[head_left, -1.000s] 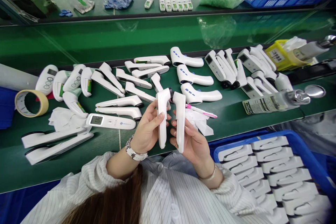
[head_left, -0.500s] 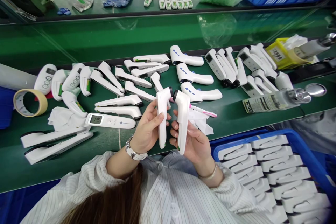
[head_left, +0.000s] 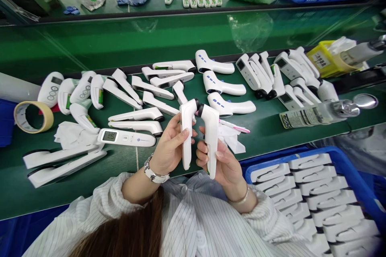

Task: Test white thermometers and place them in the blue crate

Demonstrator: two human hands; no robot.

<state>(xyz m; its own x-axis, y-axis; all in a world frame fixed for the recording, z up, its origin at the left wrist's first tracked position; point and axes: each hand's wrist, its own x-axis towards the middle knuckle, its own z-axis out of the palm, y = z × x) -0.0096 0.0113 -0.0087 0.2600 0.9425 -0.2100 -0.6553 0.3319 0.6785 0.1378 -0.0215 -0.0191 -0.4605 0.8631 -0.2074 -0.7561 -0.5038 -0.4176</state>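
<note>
My left hand [head_left: 169, 143] is closed around a white infrared thermometer [head_left: 187, 136], held upright with its black-tipped head at the top. In my right hand [head_left: 226, 164] is a second white thermometer [head_left: 210, 134], slightly tilted, its black tip facing the first one. The two tips are close together; I cannot tell whether they touch. Behind the hands lie several more thermometers [head_left: 227, 88] on the green bench. To the left, a thermometer with a lit display [head_left: 128, 137] lies flat beside crumpled white tissue [head_left: 72, 134]. A pink pen [head_left: 235, 127] rests on tissue behind my right hand.
A blue crate [head_left: 334, 153] of white thermometer-like parts stands at lower right. On the bench are a clear pump bottle [head_left: 310, 115], a yellow bin [head_left: 324, 58] and a tape roll [head_left: 33, 117]. Above runs a shelf [head_left: 163, 10] with bags and a row of small units.
The thermometer in my right hand has tilted a little, its lower end shifting right, and the right fingers have shifted on it. My left hand stays nearly still.
</note>
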